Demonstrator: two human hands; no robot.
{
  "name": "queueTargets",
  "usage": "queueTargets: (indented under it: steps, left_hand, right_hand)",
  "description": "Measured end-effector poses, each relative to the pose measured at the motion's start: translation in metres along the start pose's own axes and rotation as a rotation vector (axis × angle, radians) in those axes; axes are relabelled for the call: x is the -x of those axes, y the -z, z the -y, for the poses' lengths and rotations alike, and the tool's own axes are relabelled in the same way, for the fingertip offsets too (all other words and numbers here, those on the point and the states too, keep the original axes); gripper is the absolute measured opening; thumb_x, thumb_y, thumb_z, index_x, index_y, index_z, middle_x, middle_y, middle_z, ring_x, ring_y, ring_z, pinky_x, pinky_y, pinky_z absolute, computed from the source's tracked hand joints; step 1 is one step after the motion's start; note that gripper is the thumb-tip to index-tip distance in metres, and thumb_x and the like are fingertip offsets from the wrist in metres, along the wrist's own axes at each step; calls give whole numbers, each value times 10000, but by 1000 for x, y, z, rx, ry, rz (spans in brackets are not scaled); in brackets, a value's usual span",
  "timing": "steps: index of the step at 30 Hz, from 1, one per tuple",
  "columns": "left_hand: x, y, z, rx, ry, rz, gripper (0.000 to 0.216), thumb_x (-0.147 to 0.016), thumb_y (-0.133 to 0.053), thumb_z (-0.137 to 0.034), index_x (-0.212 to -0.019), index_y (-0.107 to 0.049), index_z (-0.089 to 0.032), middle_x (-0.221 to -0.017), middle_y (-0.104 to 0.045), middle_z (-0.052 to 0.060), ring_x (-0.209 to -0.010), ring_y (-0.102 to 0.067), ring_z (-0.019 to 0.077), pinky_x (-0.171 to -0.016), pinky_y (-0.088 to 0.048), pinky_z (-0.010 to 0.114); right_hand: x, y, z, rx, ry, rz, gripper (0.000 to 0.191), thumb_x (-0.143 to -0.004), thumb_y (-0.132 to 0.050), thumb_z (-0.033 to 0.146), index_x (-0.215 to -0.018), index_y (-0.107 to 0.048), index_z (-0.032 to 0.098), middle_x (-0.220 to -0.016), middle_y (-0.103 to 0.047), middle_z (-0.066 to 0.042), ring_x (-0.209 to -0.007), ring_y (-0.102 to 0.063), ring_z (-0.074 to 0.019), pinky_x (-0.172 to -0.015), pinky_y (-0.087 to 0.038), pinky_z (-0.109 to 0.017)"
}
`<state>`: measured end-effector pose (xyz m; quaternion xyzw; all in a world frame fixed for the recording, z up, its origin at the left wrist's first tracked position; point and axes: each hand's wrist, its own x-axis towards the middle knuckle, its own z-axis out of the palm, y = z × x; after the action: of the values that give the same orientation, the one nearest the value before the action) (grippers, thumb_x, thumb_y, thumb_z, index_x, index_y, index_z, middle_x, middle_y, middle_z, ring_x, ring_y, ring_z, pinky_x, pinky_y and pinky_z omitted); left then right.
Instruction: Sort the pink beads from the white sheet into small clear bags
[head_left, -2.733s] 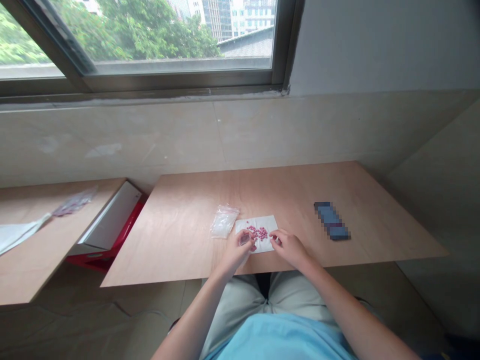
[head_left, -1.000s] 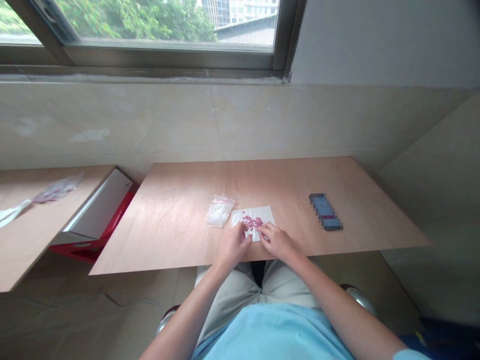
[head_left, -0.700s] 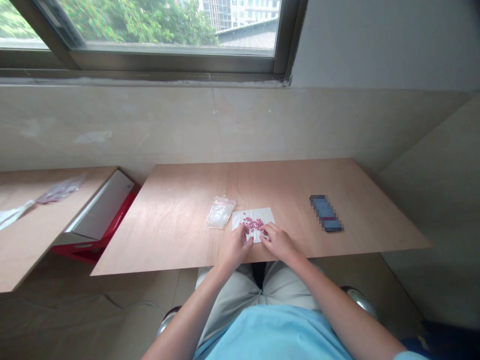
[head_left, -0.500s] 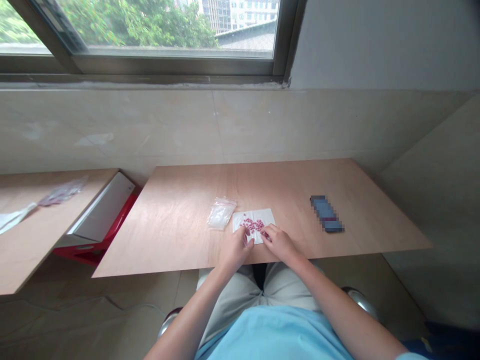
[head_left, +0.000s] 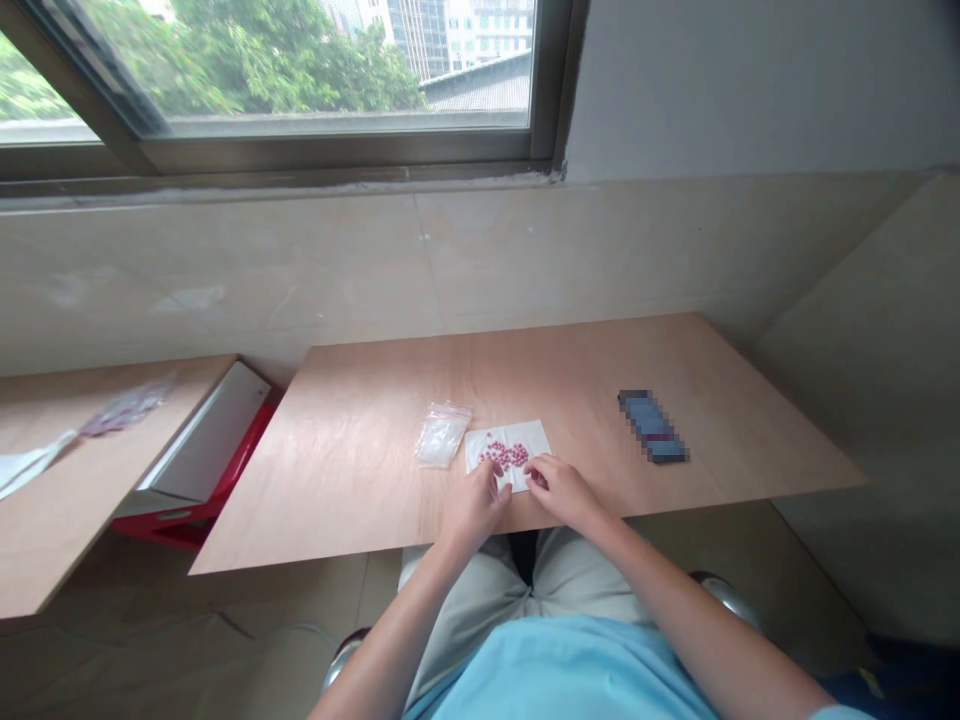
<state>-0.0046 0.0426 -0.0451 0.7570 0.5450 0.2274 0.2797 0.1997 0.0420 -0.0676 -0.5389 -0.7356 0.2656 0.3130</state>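
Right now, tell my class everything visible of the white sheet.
The white sheet looks like paper or cloth, four-sided, lying flat near the front edge of the wooden table. Pink-red bead-like pieces lie across its middle. The left hand covers its near left corner, the right hand part of its right edge; whether either touches it is unclear. A clear bag lies at its left.

Sheet [head_left: 527, 431] on table [head_left: 637, 350], small pieces [head_left: 519, 456] on sheet. From sheet: bag [head_left: 444, 437] just beside, 9–10 o'clock; pixelated object [head_left: 652, 428] 3; left hand [head_left: 474, 503] 7; right hand [head_left: 560, 487] 4; second table [head_left: 67, 540] 9; window [head_left: 285, 60] 11.
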Motion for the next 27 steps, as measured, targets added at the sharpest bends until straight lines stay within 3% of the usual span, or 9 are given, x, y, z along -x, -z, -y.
queueTargets:
  steps: [5, 9, 12, 15, 19, 24, 27]
  left_hand:
    - [2, -1, -8, 25, -22, 33, 121, -896, -551, -290, -994, -554, -218, -777, -626, 3, -706, -604, 194, -635, -389, 283]
    - [2, -1, -15, 45, -68, 62, 102, -898, -534, -252, -981, -570, -206, -832, -641, 26, -754, -621, 199, -656, -411, 290]
    - [1, 0, -20, 76, -63, 66, 150, -924, -533, -282, -1035, -603, -210, -832, -649, 23, -747, -624, 197, -679, -447, 306]
    - [1, 3, -25, 176, -110, 42, 226, -951, -535, -308, -1126, -653, -226, -1022, -678, 60, -935, -650, 220, -861, -502, 364]
    - [1, 9, -31, 339, -159, 28, 314, -1005, -481, -356, -1236, -683, -290, -1382, -556, 74, -1331, -496, 256, -1155, -368, 440]
    - [1, 14, -33, 523, -119, 105, 389, -1036, -420, -405, -1378, -599, -354, -1615, -332, 8, -1502, -295, 255, -1250, -223, 467]
    - [1, 14, -32, 573, -69, 139, 432, -1028, -442, -430, -1443, -528, -351, -1622, -343, 14, -1520, -266, 259, -1246, -230, 484]
  right_hand:
    - [-3, 7, 27, -382, -82, -74, 119, -917, -598, 275, -968, -681, 206, -931, -718, -32, -752, -653, -162, -646, -504, -261]
    - [-1, 12, 40, -450, -38, 6, 156, -910, -616, 310, -991, -708, 214, -954, -732, -27, -731, -653, -153, -635, -504, -260]
    - [-2, 18, 36, -441, -65, -32, 148, -910, -609, 298, -971, -715, 214, -946, -734, -27, -747, -658, -157, -637, -498, -262]
    - [-4, 23, 28, -408, -99, -50, 139, -902, -610, 289, -950, -715, 210, -942, -731, -32, -757, -656, -160, -640, -491, -264]
    - [-7, 21, 21, -498, -116, 14, 174, -887, -628, 306, -1007, -703, 203, -996, -723, -41, -777, -649, -157, -689, -509, -275]
    - [-8, 19, 24, -772, -140, 163, 302, -878, -666, 411, -1077, -701, 186, -1036, -715, -59, -875, -643, -180, -703, -511, -274]
    - [-7, 23, 26, -885, -144, 193, 312, -870, -685, 459, -1000, -712, 176, -897, -700, -33, -747, -610, -148, -635, -479, -251]
